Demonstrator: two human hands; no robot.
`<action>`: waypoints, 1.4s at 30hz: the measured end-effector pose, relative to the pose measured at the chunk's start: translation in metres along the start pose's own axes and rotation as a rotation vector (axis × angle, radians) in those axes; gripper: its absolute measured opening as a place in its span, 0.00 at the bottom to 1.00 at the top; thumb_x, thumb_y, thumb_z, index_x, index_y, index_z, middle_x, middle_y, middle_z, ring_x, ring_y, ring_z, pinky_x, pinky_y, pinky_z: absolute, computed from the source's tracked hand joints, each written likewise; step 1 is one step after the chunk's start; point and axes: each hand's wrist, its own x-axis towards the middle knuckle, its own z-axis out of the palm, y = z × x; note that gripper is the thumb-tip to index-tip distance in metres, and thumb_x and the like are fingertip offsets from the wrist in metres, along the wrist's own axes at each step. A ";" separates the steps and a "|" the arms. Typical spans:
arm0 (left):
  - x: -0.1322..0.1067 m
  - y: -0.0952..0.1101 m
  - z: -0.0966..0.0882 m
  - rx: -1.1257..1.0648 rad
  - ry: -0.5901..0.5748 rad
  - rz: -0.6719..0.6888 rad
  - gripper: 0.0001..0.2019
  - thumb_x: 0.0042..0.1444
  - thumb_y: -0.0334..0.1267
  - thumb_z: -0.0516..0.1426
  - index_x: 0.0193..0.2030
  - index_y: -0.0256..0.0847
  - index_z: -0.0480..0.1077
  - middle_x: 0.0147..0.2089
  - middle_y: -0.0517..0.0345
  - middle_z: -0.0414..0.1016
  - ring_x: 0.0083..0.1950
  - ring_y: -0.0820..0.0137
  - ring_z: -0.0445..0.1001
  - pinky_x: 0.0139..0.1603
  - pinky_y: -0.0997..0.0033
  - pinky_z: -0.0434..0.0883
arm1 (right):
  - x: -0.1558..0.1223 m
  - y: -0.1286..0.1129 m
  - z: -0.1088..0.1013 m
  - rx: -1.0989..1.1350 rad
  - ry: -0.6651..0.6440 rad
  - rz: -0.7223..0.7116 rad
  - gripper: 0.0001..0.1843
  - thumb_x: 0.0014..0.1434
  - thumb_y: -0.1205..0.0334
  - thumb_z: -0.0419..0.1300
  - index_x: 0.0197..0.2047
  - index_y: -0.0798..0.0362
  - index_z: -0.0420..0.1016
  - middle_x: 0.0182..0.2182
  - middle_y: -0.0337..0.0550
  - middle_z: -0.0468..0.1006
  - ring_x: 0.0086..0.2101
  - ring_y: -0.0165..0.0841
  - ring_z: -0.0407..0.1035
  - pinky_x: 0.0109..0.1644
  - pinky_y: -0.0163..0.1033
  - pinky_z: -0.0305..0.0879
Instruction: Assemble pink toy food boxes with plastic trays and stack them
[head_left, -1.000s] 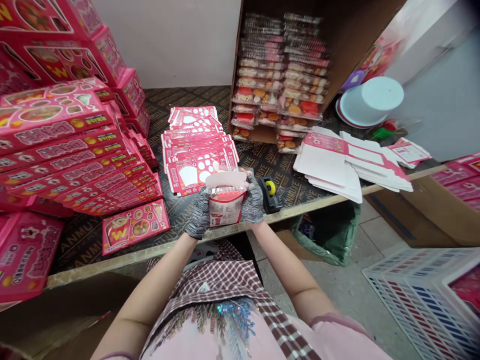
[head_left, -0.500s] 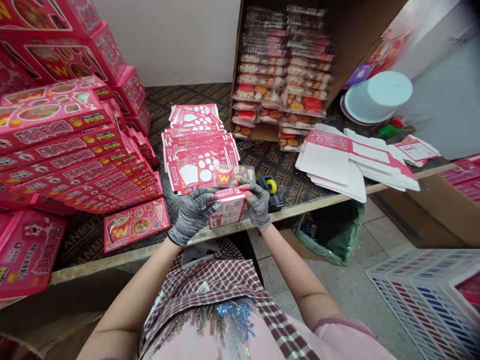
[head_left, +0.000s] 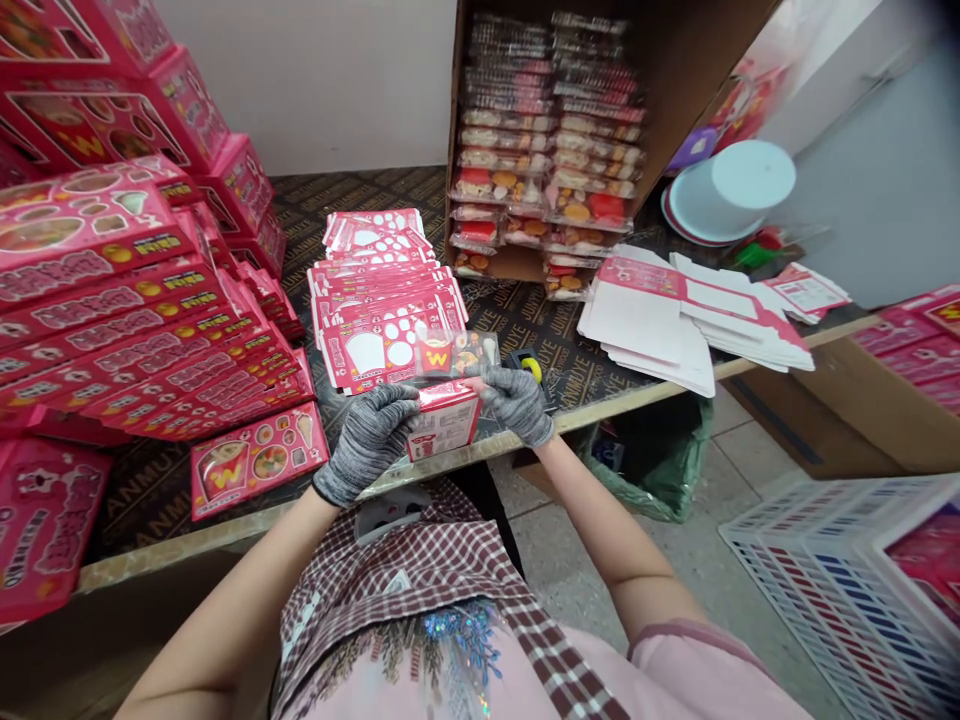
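Both my hands wear grey knit gloves and grip a small pink and white box held upright at the table's front edge. My left hand is closed on its left side. My right hand is closed on its right top. A clear plastic tray with a red fries toy sticks out of the box's top, between my fingers. Just behind lies a stack of flat pink box blanks.
Finished pink boxes are piled at the left, one lying flat near the edge. A cardboard carton holds stacked toy trays. White flat cartons, a tape dispenser, a green bag and a white crate lie at the right.
The box has turned so that the clear tray now shows at its top. My left hand has slid lower on the left side; my right hand has shifted over the top right.
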 end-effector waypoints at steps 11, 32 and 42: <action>0.013 0.020 0.034 0.169 -0.156 0.053 0.17 0.64 0.35 0.52 0.55 0.44 0.77 0.51 0.45 0.81 0.47 0.57 0.80 0.48 0.59 0.76 | -0.040 0.051 -0.086 -0.397 0.589 -0.005 0.15 0.59 0.48 0.60 0.41 0.48 0.82 0.50 0.48 0.81 0.55 0.43 0.71 0.67 0.55 0.59; 0.012 0.019 0.033 0.160 -0.168 -0.007 0.17 0.65 0.40 0.53 0.56 0.47 0.77 0.51 0.47 0.81 0.48 0.55 0.80 0.48 0.57 0.75 | -0.079 0.122 -0.097 -0.120 0.621 0.474 0.14 0.42 0.49 0.66 0.24 0.52 0.75 0.23 0.36 0.76 0.31 0.34 0.69 0.49 0.46 0.68; 0.012 0.017 0.034 0.238 -0.153 0.065 0.18 0.63 0.34 0.54 0.57 0.49 0.76 0.52 0.48 0.81 0.48 0.56 0.80 0.47 0.58 0.76 | -0.085 0.116 -0.086 -0.221 0.798 0.474 0.09 0.45 0.57 0.64 0.19 0.50 0.70 0.26 0.39 0.78 0.36 0.37 0.72 0.54 0.47 0.68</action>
